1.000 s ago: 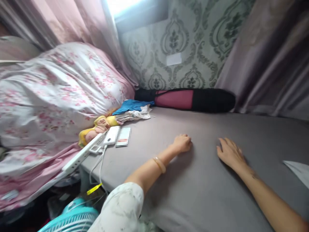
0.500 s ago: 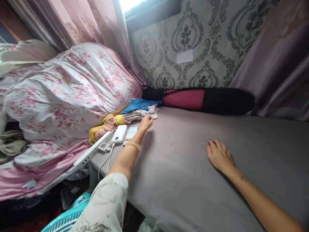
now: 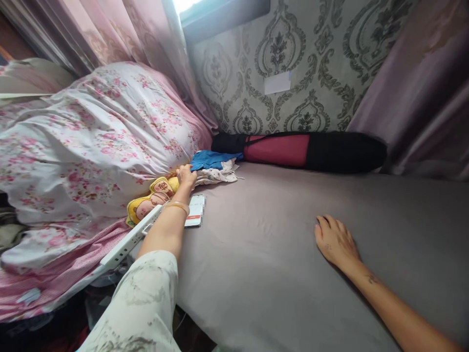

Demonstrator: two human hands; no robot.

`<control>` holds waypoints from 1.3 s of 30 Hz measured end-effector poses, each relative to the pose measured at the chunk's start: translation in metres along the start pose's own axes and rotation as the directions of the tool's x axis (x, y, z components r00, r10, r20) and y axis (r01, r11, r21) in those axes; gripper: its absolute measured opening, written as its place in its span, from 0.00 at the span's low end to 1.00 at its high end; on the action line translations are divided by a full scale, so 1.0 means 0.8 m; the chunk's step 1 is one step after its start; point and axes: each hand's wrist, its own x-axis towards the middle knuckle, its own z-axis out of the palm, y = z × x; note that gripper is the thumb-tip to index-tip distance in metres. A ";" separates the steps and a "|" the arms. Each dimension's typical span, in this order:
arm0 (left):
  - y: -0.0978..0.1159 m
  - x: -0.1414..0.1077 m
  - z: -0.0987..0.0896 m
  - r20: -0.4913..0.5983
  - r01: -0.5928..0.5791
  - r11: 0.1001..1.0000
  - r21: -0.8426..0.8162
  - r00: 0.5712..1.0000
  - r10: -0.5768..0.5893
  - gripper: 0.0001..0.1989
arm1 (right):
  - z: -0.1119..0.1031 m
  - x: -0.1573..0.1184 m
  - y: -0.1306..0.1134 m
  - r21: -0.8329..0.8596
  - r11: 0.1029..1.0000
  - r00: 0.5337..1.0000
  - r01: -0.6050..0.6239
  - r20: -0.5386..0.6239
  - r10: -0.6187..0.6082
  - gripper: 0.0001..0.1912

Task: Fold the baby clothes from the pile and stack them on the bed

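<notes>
My left hand (image 3: 186, 175), with a pale bangle at the wrist, is at the left end of a small pile of clothes. Its fingers are curled at the edge of a white patterned garment (image 3: 216, 176); the fingertips are partly hidden. A blue garment (image 3: 210, 160) lies on top of that one. Just left of the hand is a yellow plush toy (image 3: 141, 208) with a cartoon face. Below the wrist lies a phone (image 3: 196, 210), its screen lit. My right hand (image 3: 335, 242) rests palm down on the grey sheet (image 3: 264, 264), fingers loosely apart, holding nothing.
A white power strip (image 3: 126, 242) runs along the bed's left edge, partly behind my left forearm. A long black and red bag (image 3: 296, 150) lies against the patterned wall (image 3: 238, 73). Floral bedding (image 3: 95, 132) is heaped on the left. Curtains (image 3: 432, 98) hang at both sides.
My left hand has moved left, from the right part of the clothes to their left end. My forearm now covers the power bank. The right hand stays on the sheet. The view has shifted slightly.
</notes>
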 end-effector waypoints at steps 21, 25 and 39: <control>0.065 0.034 -0.013 -0.062 -0.021 0.974 -0.226 0.998 0.007 0.13 | -0.004 -0.001 -0.004 0.022 1.000 1.000 -0.008 -0.008 0.009 0.23; 0.108 0.034 -0.016 -0.087 -0.189 0.846 -0.498 0.982 0.168 0.11 | -0.006 -0.002 -0.006 0.026 1.000 1.000 -0.010 -0.007 0.010 0.23; 0.243 -0.113 0.021 0.094 -0.117 0.327 -0.938 0.822 0.562 0.07 | -0.006 -0.003 -0.006 0.051 0.998 0.999 -0.033 0.027 0.032 0.23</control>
